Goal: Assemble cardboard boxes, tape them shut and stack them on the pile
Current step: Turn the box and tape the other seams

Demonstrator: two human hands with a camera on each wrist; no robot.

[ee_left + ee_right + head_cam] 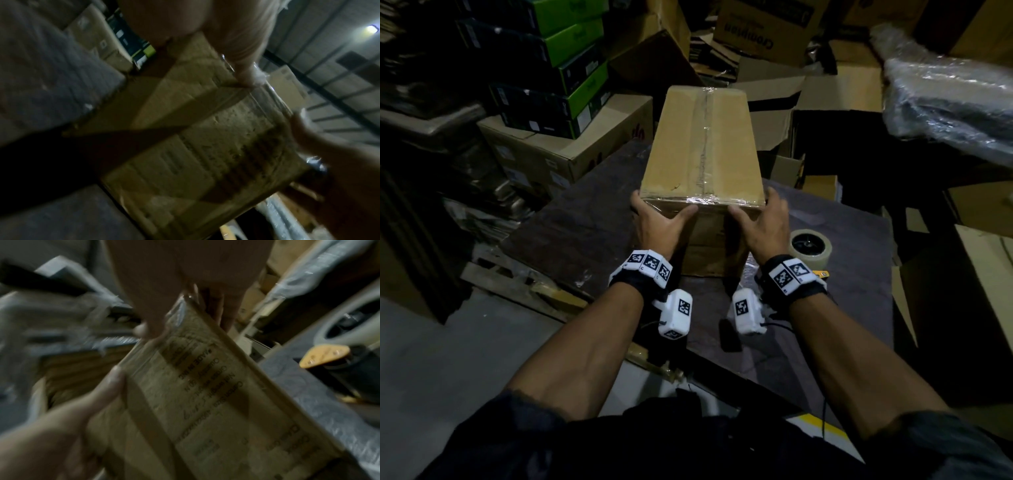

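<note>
A brown cardboard box (702,137) stands on the dark table (585,222), its top seam sealed with clear tape running over the near edge. My left hand (657,216) grips the box's near left top corner, thumb across the near face, fingers round the left side. At the near right top corner my right hand (756,216) clasps it the same way. The left wrist view shows the box's printed face (195,146) under my left thumb (236,40), blurred. The right wrist view shows my right hand (185,272) straddling the box's edge (205,394).
A roll of clear tape (811,248) lies on the table right of the box, with a small yellow tool (822,273) beside it. Green-and-black cartons (571,68) and brown cartons (558,147) are stacked at left. A plastic-wrapped bundle (945,99) juts in at upper right.
</note>
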